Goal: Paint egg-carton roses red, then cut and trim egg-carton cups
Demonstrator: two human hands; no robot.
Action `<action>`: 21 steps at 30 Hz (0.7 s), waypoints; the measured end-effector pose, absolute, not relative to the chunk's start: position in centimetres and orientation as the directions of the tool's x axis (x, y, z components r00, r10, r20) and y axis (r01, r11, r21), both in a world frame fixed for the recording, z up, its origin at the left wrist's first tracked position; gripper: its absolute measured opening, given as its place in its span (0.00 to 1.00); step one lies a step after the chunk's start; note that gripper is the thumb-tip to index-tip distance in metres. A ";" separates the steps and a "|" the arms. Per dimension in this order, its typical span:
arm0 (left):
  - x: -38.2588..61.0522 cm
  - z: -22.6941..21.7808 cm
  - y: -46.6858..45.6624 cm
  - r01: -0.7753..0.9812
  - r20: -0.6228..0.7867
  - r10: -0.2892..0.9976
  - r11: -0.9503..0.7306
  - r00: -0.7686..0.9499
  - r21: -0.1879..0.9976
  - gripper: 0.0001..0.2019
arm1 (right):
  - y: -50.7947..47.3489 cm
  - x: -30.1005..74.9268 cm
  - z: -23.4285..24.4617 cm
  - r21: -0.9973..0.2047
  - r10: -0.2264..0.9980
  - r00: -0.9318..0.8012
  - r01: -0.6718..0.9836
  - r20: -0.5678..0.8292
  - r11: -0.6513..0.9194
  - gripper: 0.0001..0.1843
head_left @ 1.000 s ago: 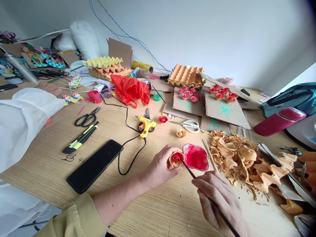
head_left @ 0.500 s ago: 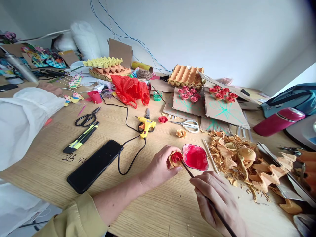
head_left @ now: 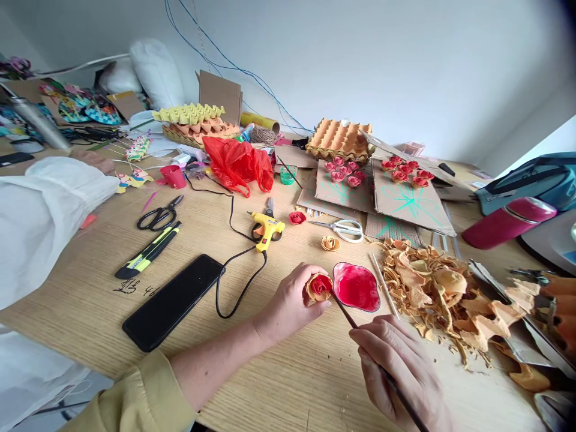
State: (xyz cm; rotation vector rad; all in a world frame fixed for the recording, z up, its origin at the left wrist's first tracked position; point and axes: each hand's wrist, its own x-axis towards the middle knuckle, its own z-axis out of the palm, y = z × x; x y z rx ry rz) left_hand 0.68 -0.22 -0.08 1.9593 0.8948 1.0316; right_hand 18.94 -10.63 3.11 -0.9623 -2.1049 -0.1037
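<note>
At the left, a co-worker's white sleeve lies over the table, with black scissors, a box cutter and a phone to its right. Next comes a yellow glue gun. Near the middle, the person's left hand holds a small rose in a narrow grip, thumb and fingers curled about its side. Its heart is red; its outer petals are bare tan, so the step in hand appears to be colouring, roughly half done. Just right of the rose sits a dish of red paint. The right hand pinches a brush, its tip at the rose's right edge; whether it touches cannot be told. The next move seems to call for a light stroke on those tan petals, the rose held steady or turned slightly.
</note>
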 end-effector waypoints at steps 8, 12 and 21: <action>0.7 -0.1 -0.3 0.242 0.361 0.830 -0.488 0.425 0.839 0.15 | -10.3 18.7 3.1 -0.209 0.627 -0.379 0.720 0.681 0.662 0.11; 0.6 0.0 -0.2 0.250 0.340 0.845 -0.463 0.412 0.850 0.17 | -10.6 19.1 3.0 -0.236 0.617 -0.369 0.693 0.695 0.681 0.11; 0.6 0.0 -0.3 0.252 0.333 0.843 -0.462 0.422 0.850 0.16 | -10.1 18.7 3.4 -0.225 0.637 -0.373 0.718 0.674 0.658 0.11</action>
